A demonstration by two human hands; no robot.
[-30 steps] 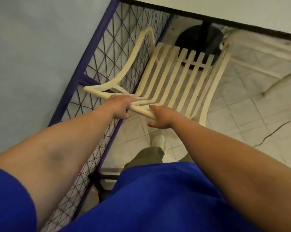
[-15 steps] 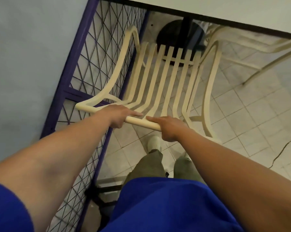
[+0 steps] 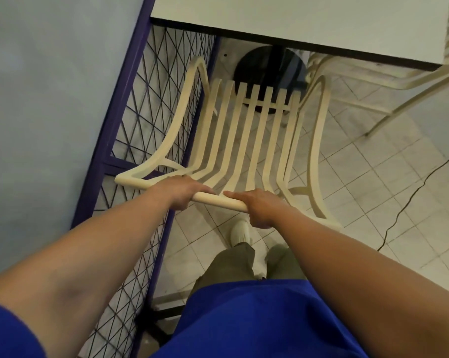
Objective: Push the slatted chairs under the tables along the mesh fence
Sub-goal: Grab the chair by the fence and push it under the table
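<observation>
A cream slatted chair (image 3: 246, 130) stands right beside the purple-framed mesh fence (image 3: 138, 130), its seat front reaching the near edge of the white table (image 3: 308, 24). My left hand (image 3: 184, 191) and my right hand (image 3: 259, 206) both grip the chair's top back rail, side by side. The table's black round base (image 3: 267, 67) shows beyond the seat slats. The chair's legs are mostly hidden under the seat.
A second cream chair (image 3: 388, 83) sits tucked under the table's right side. The floor is pale tile with a dark crack (image 3: 409, 195) at right. A blue-grey wall (image 3: 50, 99) lies behind the fence. My shoes stand just behind the chair.
The chair has straightened from a tilt towards the fence and now faces the table squarely. Both hands keep their grip on the back rail.
</observation>
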